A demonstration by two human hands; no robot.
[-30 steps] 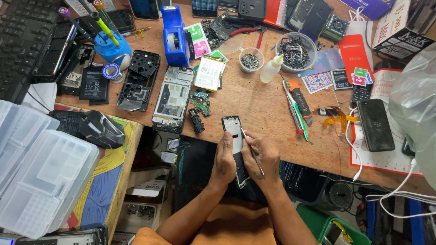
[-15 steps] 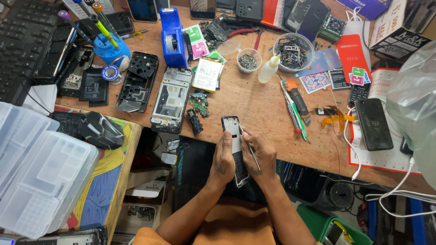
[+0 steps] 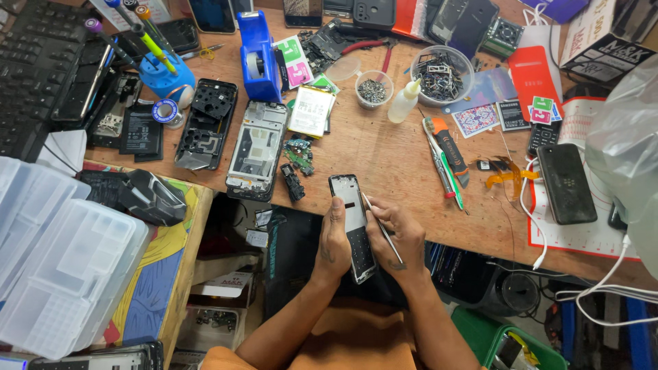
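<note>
Head view: opened phone frame (image 3: 353, 226) held at the near edge of the wooden workbench (image 3: 384, 157), half over the gap, tilted lengthwise away from the body. Left hand (image 3: 334, 240) wrapped around the frame's left edge, thumb pressed on its face. Right hand (image 3: 404, 236) pinching slim metal tweezers (image 3: 381, 227), tips resting on the frame's upper half. Likely light, thin and rigid, yet fragile inside; best gripped by the long side rails, never the bare middle. Beyond the frame: loose small circuit parts (image 3: 297, 159), a stripped silver phone chassis (image 3: 257, 147), a blue tape dispenser (image 3: 259, 58). Right of the frame: an orange-handled screwdriver (image 3: 445, 154), a dark phone (image 3: 565, 181).
</note>
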